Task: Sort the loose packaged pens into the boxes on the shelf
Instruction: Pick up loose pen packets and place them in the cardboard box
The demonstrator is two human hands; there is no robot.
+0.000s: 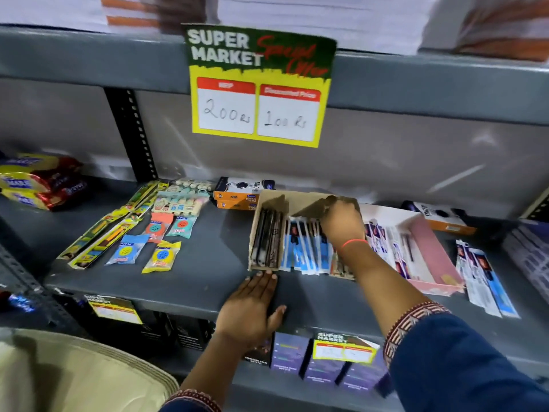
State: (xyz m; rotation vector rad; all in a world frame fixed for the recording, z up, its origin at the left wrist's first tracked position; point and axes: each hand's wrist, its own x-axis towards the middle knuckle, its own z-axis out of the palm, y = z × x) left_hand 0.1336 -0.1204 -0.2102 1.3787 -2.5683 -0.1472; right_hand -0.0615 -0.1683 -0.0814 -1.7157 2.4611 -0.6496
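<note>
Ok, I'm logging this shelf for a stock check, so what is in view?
Price sign: one, yellow and green, on upper shelf edge.
Brown box: one, holds dark and blue-white pen packs, shelf middle.
Pink box: one, holds pen packs, right of brown box.
Loose pens: a few, blue-white, far right.
Orange boxes: two stacked, behind brown box.
Small packets: several, mixed colours, shelf left.
Snack packs: several, yellow-red, far left.
Left hand: flat on shelf front.
Right hand: reaching into brown box.
</note>
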